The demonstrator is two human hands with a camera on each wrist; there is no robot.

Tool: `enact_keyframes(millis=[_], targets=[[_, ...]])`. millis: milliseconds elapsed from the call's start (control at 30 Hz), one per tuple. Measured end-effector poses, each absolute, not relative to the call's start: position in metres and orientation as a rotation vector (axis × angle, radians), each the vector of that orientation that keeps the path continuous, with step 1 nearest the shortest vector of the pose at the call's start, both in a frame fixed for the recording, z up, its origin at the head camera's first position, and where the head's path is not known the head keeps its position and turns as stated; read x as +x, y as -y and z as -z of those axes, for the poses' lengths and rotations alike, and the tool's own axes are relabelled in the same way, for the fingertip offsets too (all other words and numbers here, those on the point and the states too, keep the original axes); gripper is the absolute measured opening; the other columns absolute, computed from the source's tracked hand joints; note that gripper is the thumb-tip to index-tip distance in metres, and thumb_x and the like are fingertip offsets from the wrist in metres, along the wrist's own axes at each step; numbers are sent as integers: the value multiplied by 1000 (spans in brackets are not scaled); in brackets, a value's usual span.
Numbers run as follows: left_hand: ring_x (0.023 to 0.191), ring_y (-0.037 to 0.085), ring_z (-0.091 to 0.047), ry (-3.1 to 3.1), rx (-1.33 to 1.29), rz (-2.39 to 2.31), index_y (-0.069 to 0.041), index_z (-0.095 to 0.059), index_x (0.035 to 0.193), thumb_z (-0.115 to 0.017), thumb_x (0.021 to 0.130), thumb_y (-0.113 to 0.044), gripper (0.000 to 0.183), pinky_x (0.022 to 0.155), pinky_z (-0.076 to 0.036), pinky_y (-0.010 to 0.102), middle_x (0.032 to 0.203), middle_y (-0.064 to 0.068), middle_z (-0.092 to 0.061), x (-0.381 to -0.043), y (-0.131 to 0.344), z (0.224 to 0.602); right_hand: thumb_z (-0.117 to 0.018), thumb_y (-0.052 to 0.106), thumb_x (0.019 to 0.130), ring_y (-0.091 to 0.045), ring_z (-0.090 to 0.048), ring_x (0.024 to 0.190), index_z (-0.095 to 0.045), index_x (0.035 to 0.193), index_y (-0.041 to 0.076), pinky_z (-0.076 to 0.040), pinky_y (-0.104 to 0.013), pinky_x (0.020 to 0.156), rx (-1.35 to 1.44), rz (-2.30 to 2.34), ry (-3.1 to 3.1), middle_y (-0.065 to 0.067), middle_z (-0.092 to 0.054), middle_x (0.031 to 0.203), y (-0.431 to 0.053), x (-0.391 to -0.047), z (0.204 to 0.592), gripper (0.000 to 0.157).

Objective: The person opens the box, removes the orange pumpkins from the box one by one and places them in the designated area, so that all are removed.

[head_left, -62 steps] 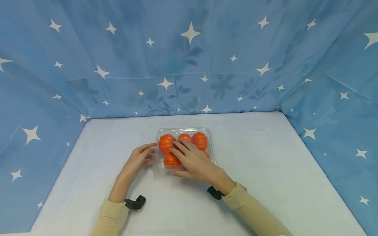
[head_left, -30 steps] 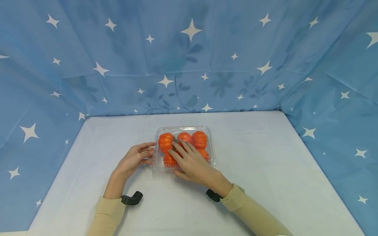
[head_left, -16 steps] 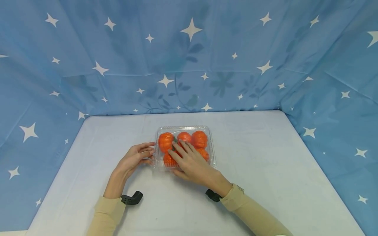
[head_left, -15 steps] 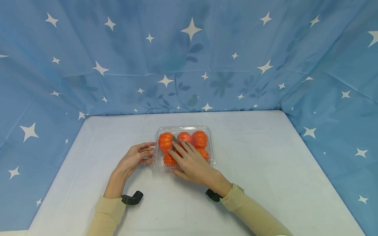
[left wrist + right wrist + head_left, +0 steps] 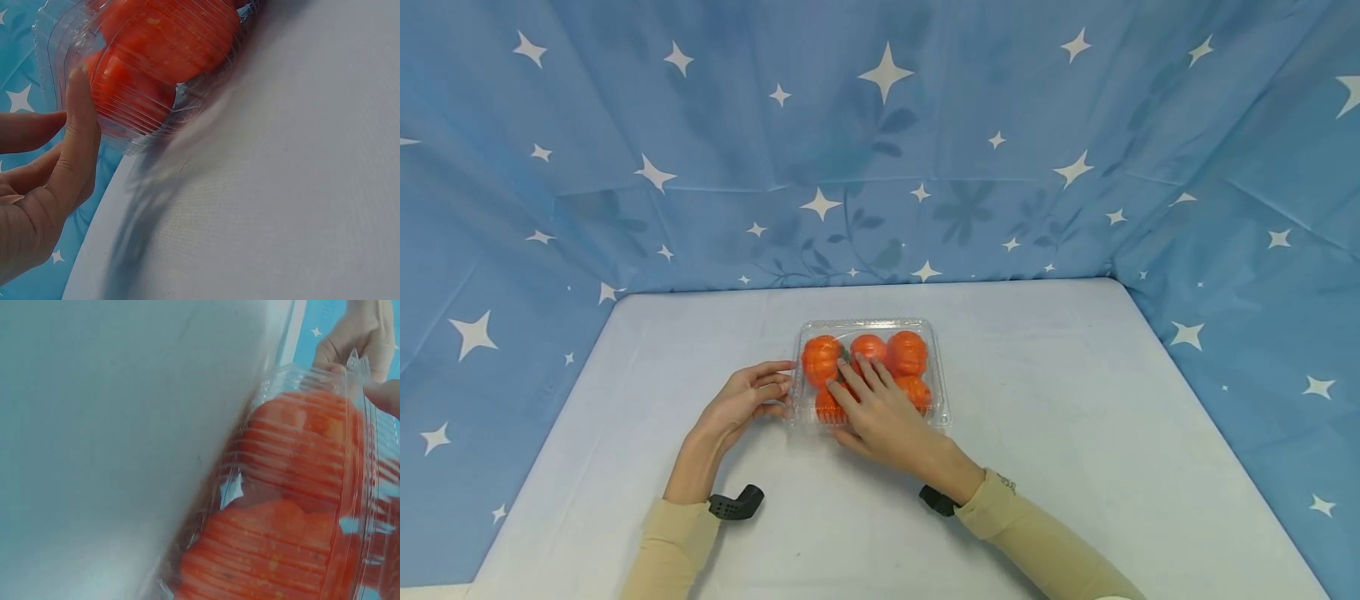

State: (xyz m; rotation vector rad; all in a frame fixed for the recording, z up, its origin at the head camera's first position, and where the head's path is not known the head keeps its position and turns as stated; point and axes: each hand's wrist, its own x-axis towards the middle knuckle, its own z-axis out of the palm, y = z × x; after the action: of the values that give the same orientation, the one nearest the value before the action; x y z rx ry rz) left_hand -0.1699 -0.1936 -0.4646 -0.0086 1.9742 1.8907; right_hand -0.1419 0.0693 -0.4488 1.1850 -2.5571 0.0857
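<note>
A clear plastic clamshell box point(image 5: 940, 392) of small ribbed orange pumpkins point(image 5: 907, 353) sits mid-table in the head view. My right hand point(image 5: 887, 421) rests over the front part of the box, fingers spread nearly straight across the top, thumb by the front edge. It hides part of the front pumpkins. At the box's left side is my left hand point(image 5: 741, 404), its fingertips right at the rim. The left wrist view shows a straight finger point(image 5: 78, 119) touching the plastic wall. In the right wrist view, a right-hand fingertip point(image 5: 384, 397) overlaps the ridged rim.
A white-covered table point(image 5: 1075, 417) surrounds the box. Blue curtains point(image 5: 985, 100) with white stars stand behind and along both sides. Dark wrist cameras point(image 5: 737, 504) are strapped at both beige sleeves point(image 5: 1037, 537).
My left wrist has swung slightly outward to the left, its fingertips staying at the rim. My right hand has shifted slightly left, uncovering more of the front right pumpkin. The box stays in place.
</note>
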Motion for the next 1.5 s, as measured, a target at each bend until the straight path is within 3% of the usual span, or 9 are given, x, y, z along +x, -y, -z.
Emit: enact_keyframes(millis=[500, 867, 1133, 1500], targets=[[84, 13, -64, -1996, -13, -1900, 7, -39, 152, -55, 104, -6, 52, 75, -61, 28, 121, 16, -60, -170, 192, 462, -71, 43, 93, -44, -64, 124, -62, 136, 2, -50, -57, 106, 1144, -12, 2444, -21, -63, 139, -62, -137, 447, 60], [80, 10, -62, -1988, -12, -1921, 5, -37, 153, -57, 100, -1, 57, 72, -58, 26, 101, 1, -65, -167, 190, 468, -74, 40, 91, -43, -64, 124, -62, 135, 2, -50, -56, 106, 1137, -83, 2438, -21, -64, 138, -62, -138, 448, 60], [73, 12, -63, -1999, 3, -1908, 5, -40, 150, -59, 97, -1, 56, 68, -59, 26, 96, 4, -64, -168, 183, 467, -85, 26, 81, -38, -70, 115, -69, 127, 0, -56, -49, 99, 1054, -544, 2319, -20, -71, 127, -76, -149, 435, 55], [70, 17, -64, -1991, -5, -1902, 7, -42, 147, -54, 97, 3, 51, 67, -62, 31, 91, 7, -61, -165, 179, 470, -81, 29, 86, -40, -68, 118, -68, 129, 1, -53, -49, 103, 1100, -555, 2365, -19, -69, 131, -79, -151, 436, 53]])
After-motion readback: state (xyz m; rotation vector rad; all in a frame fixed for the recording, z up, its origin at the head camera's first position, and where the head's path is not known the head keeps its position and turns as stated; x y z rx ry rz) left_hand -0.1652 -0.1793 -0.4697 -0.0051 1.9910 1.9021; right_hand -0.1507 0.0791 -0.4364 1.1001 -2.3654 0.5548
